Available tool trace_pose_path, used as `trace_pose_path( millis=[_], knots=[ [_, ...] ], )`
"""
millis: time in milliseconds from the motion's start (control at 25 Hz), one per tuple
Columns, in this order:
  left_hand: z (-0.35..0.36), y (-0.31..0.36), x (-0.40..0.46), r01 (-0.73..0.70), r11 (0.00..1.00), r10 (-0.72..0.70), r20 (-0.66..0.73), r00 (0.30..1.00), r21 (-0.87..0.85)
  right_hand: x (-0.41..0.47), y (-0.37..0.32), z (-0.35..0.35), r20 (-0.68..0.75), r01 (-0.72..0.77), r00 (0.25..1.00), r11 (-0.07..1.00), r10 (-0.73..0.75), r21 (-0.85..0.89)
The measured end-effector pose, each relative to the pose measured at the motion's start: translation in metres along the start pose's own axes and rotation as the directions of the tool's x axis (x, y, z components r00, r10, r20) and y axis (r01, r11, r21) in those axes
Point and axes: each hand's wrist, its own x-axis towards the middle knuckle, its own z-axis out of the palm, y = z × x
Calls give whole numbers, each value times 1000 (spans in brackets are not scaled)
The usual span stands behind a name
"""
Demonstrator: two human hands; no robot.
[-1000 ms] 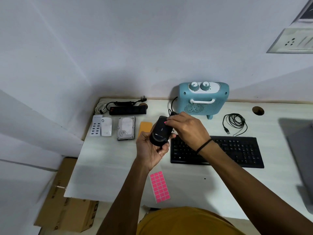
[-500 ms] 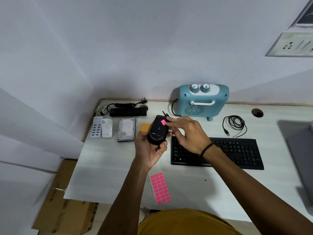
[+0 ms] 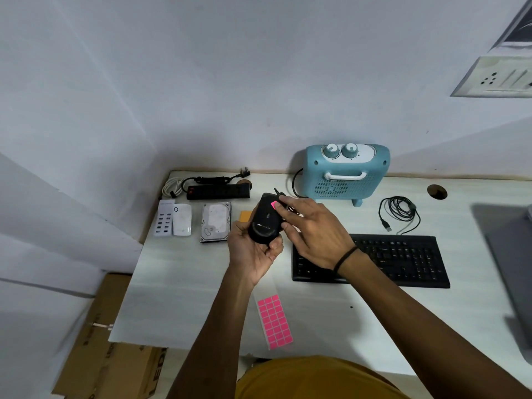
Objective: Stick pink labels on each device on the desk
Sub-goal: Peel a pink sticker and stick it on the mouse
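Note:
My left hand grips a black computer mouse above the white desk. A pink label sits on the mouse's front end, and a fingertip of my right hand presses on it. A sheet of pink labels lies on the desk near the front edge. Other devices lie on the desk: a black keyboard, a blue heater, a hard drive, a white adapter, a white multi-port charger and a black power strip.
A coiled black USB cable lies right of the heater. An orange pad sits behind the mouse. A grey laptop is at the right edge. A cardboard box stands on the floor left of the desk.
My right hand has lifted off the top of the mouse, uncovering the pink label, and now one fingertip presses the label's edge. The left hand keeps holding the mouse.

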Motion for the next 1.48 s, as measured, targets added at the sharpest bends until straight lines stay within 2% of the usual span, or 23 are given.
trace_pose_path(
  millis=[80,120,160,200,240,280,320,360,400,440,520,640,720,800,880,1040,1160,1320,1480],
  knots=[
    [1,0,2,6,1000,-6,-11,1000,12,-6,-4,1,-35,-74,996,983,81,170],
    [1,1,2,15,999,-15,0,1000,37,-7,-6,1,-68,-180,975,932,212,313],
    [1,3,3,26,997,-27,16,1000,73,-5,-7,1,-73,-318,918,834,389,451],
    [1,5,3,36,993,-40,30,999,116,0,-5,4,-9,-469,824,690,567,551],
    [0,9,3,46,985,-54,44,998,166,8,-1,8,138,-612,709,505,692,609],
    [-2,13,3,49,972,-62,50,997,228,16,3,13,338,-719,594,294,730,629],
    [-5,18,1,52,952,-71,53,996,302,24,7,19,543,-785,487,70,684,615],
    [-7,20,-1,62,918,-88,49,995,391,30,12,25,692,-808,414,-112,592,579],
    [-8,21,-3,82,866,-115,36,993,492,33,17,30,775,-807,381,-227,504,545],
    [-9,20,-4,101,788,-136,12,991,607,35,21,36,811,-798,373,-289,450,528],
    [-12,16,-2,91,568,-97,-43,994,818,41,30,50,820,-770,392,-340,417,540],
    [-27,7,10,3,289,89,-30,996,957,56,43,82,795,-722,391,-381,464,578],
    [-43,3,24,49,144,168,-74,983,988,67,52,103,811,-700,342,-447,475,556],
    [-57,-1,42,173,52,204,-180,962,984,77,63,121,822,-659,301,-518,483,546],
    [-67,-6,64,258,27,225,-258,940,966,87,74,135,826,-667,273,-523,492,532],
    [-79,-17,101,321,51,278,-322,905,946,109,89,157,833,-764,201,-450,516,463],
    [-77,-16,132,345,51,343,-341,875,937,133,105,163,833,-796,203,-409,515,446],
    [-77,-24,153,375,51,382,-365,849,926,138,124,173,842,-808,179,-412,509,421],
    [-94,-40,157,372,21,360,-354,863,928,114,127,183,833,-806,126,-434,538,403]
  ],
)
